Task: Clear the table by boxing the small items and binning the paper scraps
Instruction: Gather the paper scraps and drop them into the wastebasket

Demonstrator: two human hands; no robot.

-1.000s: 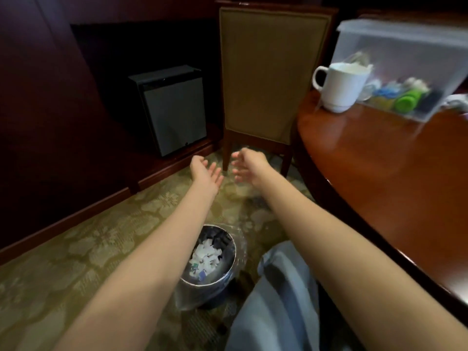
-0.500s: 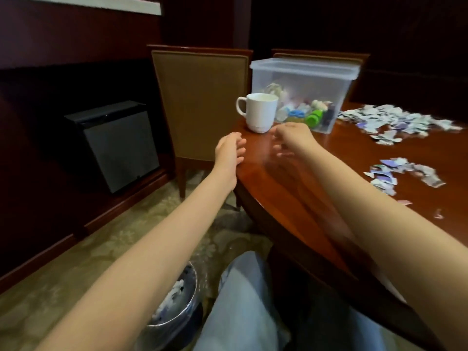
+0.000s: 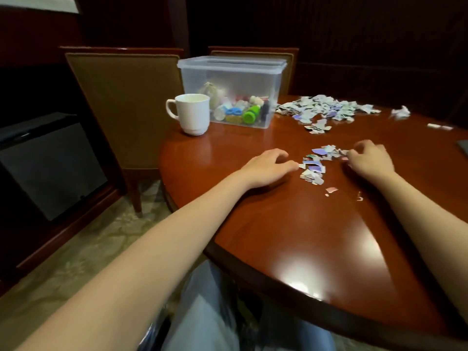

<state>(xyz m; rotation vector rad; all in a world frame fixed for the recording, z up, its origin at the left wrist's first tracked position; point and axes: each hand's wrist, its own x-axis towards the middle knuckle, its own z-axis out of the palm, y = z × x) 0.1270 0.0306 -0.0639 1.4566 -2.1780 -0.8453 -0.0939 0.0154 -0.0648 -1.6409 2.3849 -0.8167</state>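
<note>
A small pile of torn paper scraps (image 3: 316, 163) lies on the round wooden table (image 3: 304, 224). My left hand (image 3: 268, 165) rests on the table at the pile's left edge, its curved fingertips touching the scraps. On the pile's right edge my right hand (image 3: 367, 158) sits with fingers curled against the scraps. A larger heap of scraps (image 3: 326, 110) is spread farther back. At the table's far left stands a clear plastic box (image 3: 228, 72), lid on, with small colourful items inside.
A white mug (image 3: 193, 114) stands left of the box. A crumpled scrap (image 3: 400, 112) and stray bits (image 3: 331, 190) lie apart. Chairs (image 3: 126, 97) stand behind the table, and a black cabinet (image 3: 50, 163) is on the left by the wall.
My view swung up from the floor bin to the tabletop. Both hands moved right and forward from the air onto the table, either side of the small scrap pile.
</note>
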